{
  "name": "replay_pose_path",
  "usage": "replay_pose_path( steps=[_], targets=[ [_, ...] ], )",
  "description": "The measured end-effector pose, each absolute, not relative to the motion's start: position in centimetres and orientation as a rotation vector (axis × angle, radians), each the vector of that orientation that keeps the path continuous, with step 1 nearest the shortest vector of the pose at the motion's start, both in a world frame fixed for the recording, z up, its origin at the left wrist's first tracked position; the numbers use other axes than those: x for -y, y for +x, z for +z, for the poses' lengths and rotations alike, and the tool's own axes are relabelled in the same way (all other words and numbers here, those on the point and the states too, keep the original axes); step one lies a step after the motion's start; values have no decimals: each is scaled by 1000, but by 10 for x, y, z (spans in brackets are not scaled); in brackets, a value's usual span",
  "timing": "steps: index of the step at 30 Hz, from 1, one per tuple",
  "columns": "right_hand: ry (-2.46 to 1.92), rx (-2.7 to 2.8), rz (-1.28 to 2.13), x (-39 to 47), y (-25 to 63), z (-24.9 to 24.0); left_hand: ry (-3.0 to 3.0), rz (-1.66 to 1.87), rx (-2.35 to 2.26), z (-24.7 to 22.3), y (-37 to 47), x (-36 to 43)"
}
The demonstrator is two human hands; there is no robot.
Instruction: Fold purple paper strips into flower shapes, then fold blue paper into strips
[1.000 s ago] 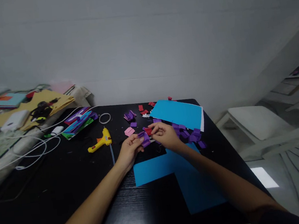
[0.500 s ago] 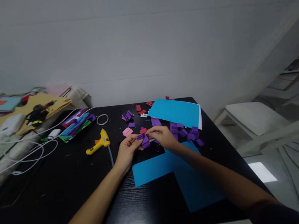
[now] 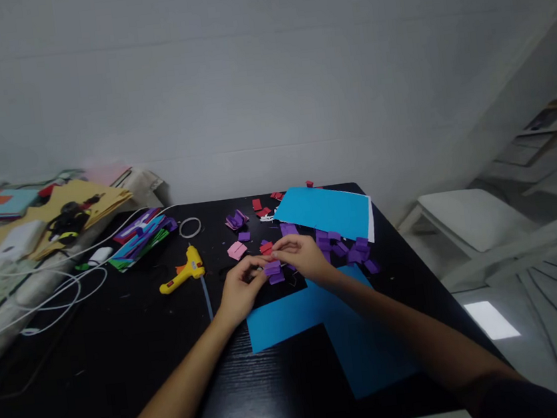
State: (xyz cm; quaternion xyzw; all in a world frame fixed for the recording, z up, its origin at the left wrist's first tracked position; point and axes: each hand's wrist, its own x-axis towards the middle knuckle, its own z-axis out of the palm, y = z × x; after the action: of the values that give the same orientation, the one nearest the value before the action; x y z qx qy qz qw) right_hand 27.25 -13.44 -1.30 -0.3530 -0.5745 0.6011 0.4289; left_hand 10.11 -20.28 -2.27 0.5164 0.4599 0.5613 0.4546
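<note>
Between my two hands is a folded purple paper piece [image 3: 274, 271]. My left hand [image 3: 240, 292] pinches its left side with thumb and fingers. My right hand [image 3: 305, 257] reaches in from the right, its fingertips closed at the top edge of the same piece. Just behind the fingertips lies a red paper piece [image 3: 265, 248]. A pink folded paper piece [image 3: 237, 250] rests beyond my left hand, with a small purple square [image 3: 244, 237] near it. Under my right forearm spreads a blue paper sheet [image 3: 288, 315].
A yellow glue gun [image 3: 185, 271] lies left of my hands. Farther back are a grey ring [image 3: 191, 228], a layered purple piece [image 3: 237, 220] and another blue sheet [image 3: 323, 210]. Purple pieces [image 3: 358, 251] lie at the right. White cables [image 3: 79, 285] and a white chair [image 3: 465, 218] flank the table.
The purple piece has turned and sits slightly lower between my hands. My right fingertips have moved left, onto its top edge. The red piece behind shows more.
</note>
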Motion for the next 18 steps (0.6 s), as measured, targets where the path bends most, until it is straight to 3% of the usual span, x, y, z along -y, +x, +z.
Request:
replay_pose_path(
  steps=[18],
  targets=[
    [-749, 1777, 1184, 149, 269, -13, 805, 1440, -1128, -30, 98, 194]
  ],
)
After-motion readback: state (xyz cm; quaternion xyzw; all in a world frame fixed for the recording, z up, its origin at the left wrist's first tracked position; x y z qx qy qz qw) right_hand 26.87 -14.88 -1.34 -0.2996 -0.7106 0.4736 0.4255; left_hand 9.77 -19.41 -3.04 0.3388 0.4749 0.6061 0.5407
